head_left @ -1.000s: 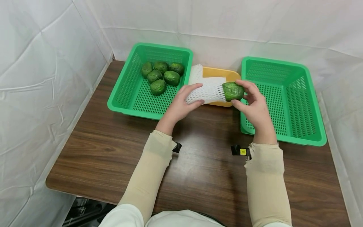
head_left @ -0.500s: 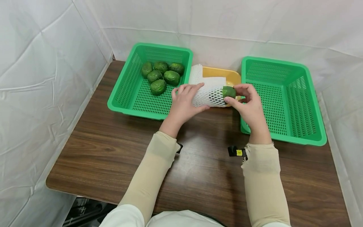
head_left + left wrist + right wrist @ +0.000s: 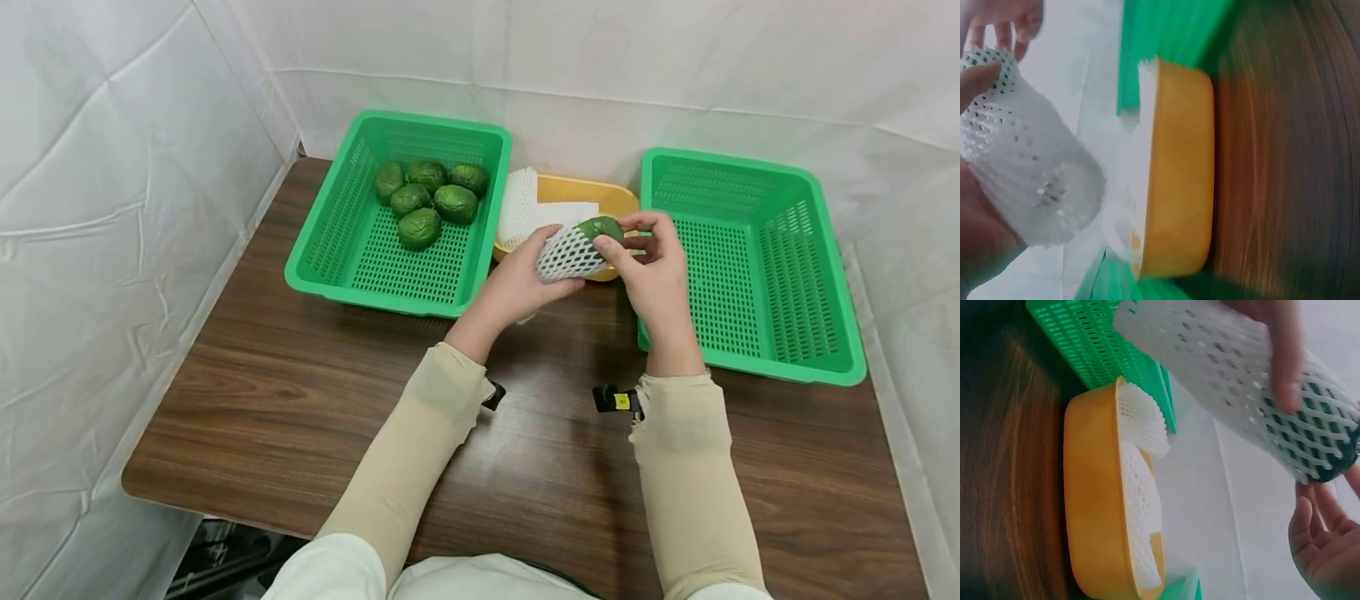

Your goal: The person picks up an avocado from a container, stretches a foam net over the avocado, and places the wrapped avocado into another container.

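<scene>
A dark green, glossy oval fruit [image 3: 602, 227], avocado-like, sits partly inside a white foam net sleeve [image 3: 567, 252], its right end bare in the head view. My left hand [image 3: 525, 279] grips the sleeve around the covered part. With thumb and fingers my right hand [image 3: 651, 254] holds the bare end. In the right wrist view the sleeve [image 3: 1222, 362] stretches well past the fruit, and a left-hand finger [image 3: 1285, 375] presses on the mesh. The left wrist view shows the sleeve's loose end [image 3: 1060, 194] pointing toward the camera.
Behind the hands stands a yellow tub [image 3: 622, 200] with more foam sleeves [image 3: 517, 204]. To its left, a green basket [image 3: 322, 250] holds several green fruits [image 3: 420, 227]. Another green basket [image 3: 750, 275] stands at right. The brown table [image 3: 300, 417] carries all of them.
The fruit has slid deeper into the sleeve. My left hand has moved right and closed around the covered fruit, whose right end now tilts up. The right hand has shifted slightly left.
</scene>
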Tool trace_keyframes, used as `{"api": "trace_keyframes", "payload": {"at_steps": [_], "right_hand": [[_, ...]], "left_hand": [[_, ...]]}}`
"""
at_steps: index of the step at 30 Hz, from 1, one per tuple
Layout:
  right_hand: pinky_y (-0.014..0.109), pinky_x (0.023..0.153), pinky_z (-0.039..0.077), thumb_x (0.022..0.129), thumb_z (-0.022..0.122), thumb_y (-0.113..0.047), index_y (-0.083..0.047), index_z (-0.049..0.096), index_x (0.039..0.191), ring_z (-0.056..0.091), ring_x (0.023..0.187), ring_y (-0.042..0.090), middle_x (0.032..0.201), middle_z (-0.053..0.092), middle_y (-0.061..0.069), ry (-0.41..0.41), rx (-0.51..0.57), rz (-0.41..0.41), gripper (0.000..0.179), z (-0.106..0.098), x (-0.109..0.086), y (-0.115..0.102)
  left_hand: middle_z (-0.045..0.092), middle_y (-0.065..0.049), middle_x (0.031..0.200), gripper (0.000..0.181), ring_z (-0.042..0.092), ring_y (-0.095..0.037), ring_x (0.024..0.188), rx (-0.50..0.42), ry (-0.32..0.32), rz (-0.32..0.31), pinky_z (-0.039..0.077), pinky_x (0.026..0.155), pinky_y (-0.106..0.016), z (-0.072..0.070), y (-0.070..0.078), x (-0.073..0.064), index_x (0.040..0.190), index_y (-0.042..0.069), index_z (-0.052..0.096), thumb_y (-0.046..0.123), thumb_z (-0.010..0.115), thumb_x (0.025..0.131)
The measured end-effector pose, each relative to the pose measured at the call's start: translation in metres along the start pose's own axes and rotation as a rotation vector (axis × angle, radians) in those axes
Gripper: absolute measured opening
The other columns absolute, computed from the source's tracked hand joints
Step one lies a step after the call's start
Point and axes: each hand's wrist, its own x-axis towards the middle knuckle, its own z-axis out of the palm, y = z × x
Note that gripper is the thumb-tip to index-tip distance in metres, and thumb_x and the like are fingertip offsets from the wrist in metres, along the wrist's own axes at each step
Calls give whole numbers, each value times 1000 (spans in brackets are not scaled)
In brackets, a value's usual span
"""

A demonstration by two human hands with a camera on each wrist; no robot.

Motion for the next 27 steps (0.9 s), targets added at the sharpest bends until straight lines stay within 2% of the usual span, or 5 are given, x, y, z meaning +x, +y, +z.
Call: {"api": "trace_keyframes", "payload": {"at_steps": [3, 11, 16, 20, 27], "right_hand": [[25, 74, 36, 89, 63, -15, 1, 60, 111, 50, 90, 11, 101, 54, -7, -3, -64, -80, 28, 0, 0, -2], [28, 82, 31, 94, 55, -17, 2, 67, 104, 40, 109, 13, 115, 54, 10, -111, -167, -178, 25, -2, 2, -5], [35, 88, 31, 95, 54, -20, 10, 62, 103, 40, 113, 22, 121, 48, 22, -201, -145, -176, 31, 0, -1, -17], [31, 87, 35, 95, 53, -22, 15, 59, 104, 42, 110, 22, 123, 45, 28, -262, -129, -184, 38, 6, -7, -31], [24, 80, 36, 93, 51, -8, 16, 60, 93, 42, 100, 7, 117, 48, 27, -256, -143, -137, 25, 9, -11, -38]], "left_hand": [[51, -1, 120, 73, 53, -14, 102, -257, -58, -22, 45, 84, -28, 4, 2, 0, 138, 16, 35, 33, 74, 78], [53, -12, 112, 57, 56, -22, 95, -635, -108, -42, 50, 78, -32, 4, 5, 0, 131, 6, 37, 10, 67, 83], [55, -13, 106, 45, 58, -22, 89, -738, -183, 0, 50, 77, -34, -1, 4, 0, 126, 2, 41, 3, 60, 86], [57, -15, 104, 41, 59, -23, 88, -797, -216, 15, 50, 77, -36, -1, 4, 0, 125, 0, 42, 1, 56, 87], [58, -15, 109, 45, 59, -21, 91, -839, -150, -85, 50, 79, -34, 2, 4, -3, 130, 4, 42, 6, 58, 88]]}}
